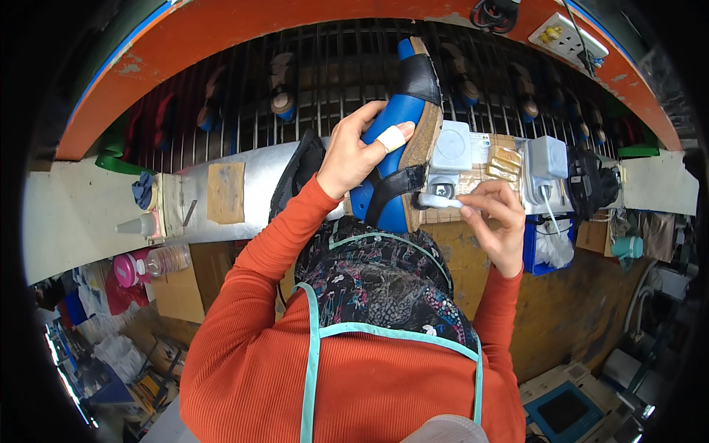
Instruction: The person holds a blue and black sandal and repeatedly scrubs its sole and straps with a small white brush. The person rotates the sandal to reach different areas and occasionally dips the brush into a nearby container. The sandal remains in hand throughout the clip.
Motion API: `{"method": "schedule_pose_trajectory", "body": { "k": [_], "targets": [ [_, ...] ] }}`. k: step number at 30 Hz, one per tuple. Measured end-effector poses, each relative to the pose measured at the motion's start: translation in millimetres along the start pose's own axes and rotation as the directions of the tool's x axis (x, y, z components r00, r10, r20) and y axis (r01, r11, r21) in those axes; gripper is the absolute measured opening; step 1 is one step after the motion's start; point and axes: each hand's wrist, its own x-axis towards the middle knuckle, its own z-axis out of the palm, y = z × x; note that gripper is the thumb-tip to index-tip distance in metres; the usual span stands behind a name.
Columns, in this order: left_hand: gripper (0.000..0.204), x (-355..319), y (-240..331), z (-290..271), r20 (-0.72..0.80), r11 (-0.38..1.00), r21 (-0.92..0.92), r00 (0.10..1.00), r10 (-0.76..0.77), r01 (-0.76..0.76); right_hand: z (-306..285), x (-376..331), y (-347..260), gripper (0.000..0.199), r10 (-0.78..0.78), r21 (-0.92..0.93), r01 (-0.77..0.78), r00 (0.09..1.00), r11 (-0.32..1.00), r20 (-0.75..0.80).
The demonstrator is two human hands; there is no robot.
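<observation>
A blue shoe last (401, 114) carries a sandal with black straps (402, 181) and a brown, cork-like sole (426, 136). My left hand (354, 151) grips the last around its middle, with pale tape wrapped on the thumb. The last stands lengthwise over the bench, sole side facing right. In my right hand (496, 221) a small white tool (441, 201) with a dark tip is pinched between thumb and fingers. Its tip is at the sole's edge near the lower strap; I cannot tell whether it touches. Just beyond the tool sits an open whitish container (443, 184).
A grey-white lidded block (451, 146) and a similar container (547, 156) stand right of the last. Yellowish pieces (504, 160) lie between them. Behind is a rack of metal bars (332, 74) with several sandals on lasts. A brown board (225, 193) rests on the metal bench (258, 184).
</observation>
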Motion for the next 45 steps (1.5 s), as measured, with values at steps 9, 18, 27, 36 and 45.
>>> {"method": "schedule_pose_trajectory", "body": {
  "k": [9,18,27,36,45],
  "targets": [
    [0.045,-9.4,-5.7,1.8,0.054,0.942,-0.295,0.987,-0.153,0.162,19.0,-17.3,4.4,0.014,0.218,0.314,-0.192,0.975,0.93,-0.049],
    [0.048,-12.0,-15.5,-3.4,-0.086,0.993,-0.105,0.995,-0.055,0.046,17.1,-31.4,-9.4,0.015,0.234,0.162,-0.219,0.969,0.962,-0.082],
    [0.052,-15.2,-16.5,-5.3,-0.118,1.0,0.005,0.993,-0.005,0.006,28.0,-19.5,-12.0,0.018,0.118,-0.139,-0.139,0.982,0.981,-0.148],
    [0.05,-10.4,-16.1,-10.5,-0.111,1.0,0.023,0.994,-0.007,0.01,30.5,-14.9,-2.9,0.018,-0.047,-0.204,0.011,0.985,0.979,-0.169],
    [0.045,0.7,-15.4,-15.0,-0.002,0.956,-0.239,0.985,-0.175,0.17,28.0,-17.4,5.0,0.019,0.034,-0.003,-0.035,0.991,0.999,-0.128]
  ]
}}
